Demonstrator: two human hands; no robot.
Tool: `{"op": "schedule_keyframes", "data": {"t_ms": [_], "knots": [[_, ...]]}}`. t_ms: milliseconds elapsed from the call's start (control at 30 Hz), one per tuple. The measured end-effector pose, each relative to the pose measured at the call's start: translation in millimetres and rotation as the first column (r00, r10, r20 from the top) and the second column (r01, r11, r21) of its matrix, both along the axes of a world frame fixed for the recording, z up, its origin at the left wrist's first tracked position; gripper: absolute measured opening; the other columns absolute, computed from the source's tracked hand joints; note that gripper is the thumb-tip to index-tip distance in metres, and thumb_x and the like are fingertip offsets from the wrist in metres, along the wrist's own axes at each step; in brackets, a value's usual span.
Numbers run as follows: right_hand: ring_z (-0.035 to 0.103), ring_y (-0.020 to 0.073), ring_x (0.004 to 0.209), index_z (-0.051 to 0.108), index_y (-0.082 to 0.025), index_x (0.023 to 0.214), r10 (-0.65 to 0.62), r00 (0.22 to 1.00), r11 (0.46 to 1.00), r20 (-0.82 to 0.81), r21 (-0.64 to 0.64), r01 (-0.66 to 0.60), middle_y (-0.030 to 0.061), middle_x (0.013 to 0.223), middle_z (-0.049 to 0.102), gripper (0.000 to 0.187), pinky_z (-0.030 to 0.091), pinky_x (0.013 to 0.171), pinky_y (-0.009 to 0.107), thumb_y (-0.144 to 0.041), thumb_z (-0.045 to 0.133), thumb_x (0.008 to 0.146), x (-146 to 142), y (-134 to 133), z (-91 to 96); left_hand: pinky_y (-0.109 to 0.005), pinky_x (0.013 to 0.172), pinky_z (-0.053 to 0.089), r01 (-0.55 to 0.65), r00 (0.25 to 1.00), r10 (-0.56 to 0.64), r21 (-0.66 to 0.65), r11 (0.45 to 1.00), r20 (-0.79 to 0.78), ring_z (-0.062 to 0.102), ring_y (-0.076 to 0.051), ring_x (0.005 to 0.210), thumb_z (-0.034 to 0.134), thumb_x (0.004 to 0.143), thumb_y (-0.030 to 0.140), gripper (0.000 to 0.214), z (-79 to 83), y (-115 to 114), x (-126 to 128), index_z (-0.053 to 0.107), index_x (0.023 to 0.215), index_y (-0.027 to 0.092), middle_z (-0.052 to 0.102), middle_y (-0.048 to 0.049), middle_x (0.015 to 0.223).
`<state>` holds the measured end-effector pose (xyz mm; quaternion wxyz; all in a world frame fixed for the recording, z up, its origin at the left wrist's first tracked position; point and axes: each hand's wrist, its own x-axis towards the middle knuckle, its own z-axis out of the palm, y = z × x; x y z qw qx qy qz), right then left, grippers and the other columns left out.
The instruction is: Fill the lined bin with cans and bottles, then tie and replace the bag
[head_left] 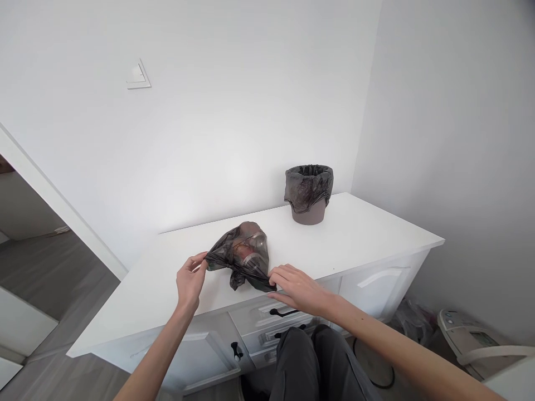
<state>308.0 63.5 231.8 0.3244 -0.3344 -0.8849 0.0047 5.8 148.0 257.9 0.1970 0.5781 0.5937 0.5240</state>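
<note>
A thin black trash bag (pixel 251 253) lies on the white dresser top, with clear and reddish items showing through its film; I cannot make out their kind. At the bag's left side, my left hand (pixel 192 278) pinches a gathered corner between thumb and fingers. My right hand (pixel 295 287) grips the bag's lower right edge near the front of the dresser. The plastic is stretched between both hands, and a crumpled tuft sticks out at the front middle.
A small brownish bin (pixel 308 214) lined with a black bag stands at the back right of the white dresser (pixel 363 228). Drawers with black handles (pixel 284 313) face me. A light switch (pixel 139 75) is on the wall; a pale appliance (pixel 476 337) sits at lower right.
</note>
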Motion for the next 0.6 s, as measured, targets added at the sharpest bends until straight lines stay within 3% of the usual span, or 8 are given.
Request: {"op": "schedule_keyframes", "data": {"t_ms": [133,233,300,367,400,467,533,600], "knots": [[0.056,0.0207,0.087,0.055,-0.021,0.097,-0.174,0.984,0.985,0.05,0.025,0.173,0.0069,0.105,0.06,0.013,0.046,0.075,0.033,-0.025,0.068,0.097,4.2,7.3,-9.8,-0.051,0.106,0.049,0.027,0.995,-0.018,0.084,0.996,-0.1,0.068,-0.03,0.115,0.062,0.083,0.04,0.026,5.6,-11.3,12.7,0.071,0.102,0.023,0.075,-0.0098,0.121],[0.056,0.0225,0.091,0.058,-0.021,0.105,-0.249,0.966,0.969,0.066,0.026,0.247,0.0073,0.106,0.057,0.02,0.046,0.074,0.034,-0.029,0.072,0.095,-15.1,6.7,-17.1,-0.049,0.109,0.047,0.162,0.961,-0.126,0.132,0.978,-0.247,0.065,-0.029,0.116,0.065,0.079,0.027,0.029,8.6,-24.3,27.5,0.071,0.107,0.027,0.074,-0.0055,0.118],[0.057,0.0235,0.092,0.059,-0.021,0.108,-0.259,0.961,0.966,0.091,0.047,0.256,0.0072,0.104,0.057,0.02,0.047,0.076,0.035,-0.029,0.072,0.095,-33.1,4.0,-20.3,-0.049,0.107,0.046,0.313,0.857,-0.2,0.172,0.934,-0.475,0.064,-0.029,0.116,0.062,0.081,0.02,0.034,9.7,-32.4,34.4,0.071,0.112,0.028,0.073,-0.0056,0.118],[0.057,0.0241,0.092,0.062,-0.021,0.104,-0.267,0.956,0.963,0.123,0.072,0.26,0.0069,0.1,0.058,0.014,0.047,0.078,0.036,-0.028,0.071,0.096,-48.2,1.1,-21.6,-0.05,0.106,0.046,0.453,0.669,-0.191,0.19,0.871,-0.719,0.062,-0.03,0.119,0.057,0.087,0.015,0.038,10.4,-38.3,37.4,0.07,0.119,0.03,0.072,-0.0067,0.123],[0.057,0.0244,0.092,0.063,-0.021,0.1,-0.278,0.951,0.96,0.136,0.079,0.269,0.0069,0.099,0.059,0.012,0.047,0.079,0.036,-0.028,0.072,0.096,-53.4,0.1,-21.8,-0.051,0.105,0.046,0.498,0.577,-0.162,0.187,0.847,-0.801,0.061,-0.03,0.12,0.055,0.09,0.013,0.039,10.8,-40.0,37.6,0.07,0.122,0.03,0.071,-0.0069,0.125],[0.057,0.025,0.093,0.065,-0.021,0.096,-0.312,0.938,0.949,0.15,0.087,0.302,0.0073,0.096,0.06,0.01,0.046,0.081,0.038,-0.027,0.073,0.095,-58.5,-0.5,-22.4,-0.052,0.105,0.046,0.538,0.47,-0.124,0.173,0.825,-0.874,0.06,-0.03,0.121,0.055,0.093,0.013,0.036,12.0,-40.9,36.4,0.072,0.118,0.033,0.072,-0.0058,0.124],[0.057,0.0259,0.093,0.066,-0.021,0.097,-0.352,0.923,0.935,0.154,0.093,0.341,0.0081,0.096,0.062,0.01,0.045,0.082,0.039,-0.028,0.074,0.095,-58.5,0.6,-23.9,-0.053,0.105,0.046,0.547,0.454,-0.131,0.159,0.822,-0.881,0.06,-0.03,0.121,0.057,0.095,0.016,0.029,13.4,-39.4,35.1,0.075,0.109,0.033,0.073,-0.0046,0.123],[0.055,0.0267,0.093,0.068,-0.02,0.098,-0.391,0.908,0.92,0.154,0.101,0.379,0.0089,0.096,0.063,0.011,0.044,0.082,0.04,-0.029,0.073,0.095,-56.6,2.5,-26.4,-0.054,0.103,0.046,0.512,0.543,-0.158,0.176,0.84,-0.825,0.061,-0.03,0.119,0.058,0.096,0.019,0.025,14.2,-37.2,35.5,0.078,0.1,0.033,0.074,-0.0042,0.122]]}}
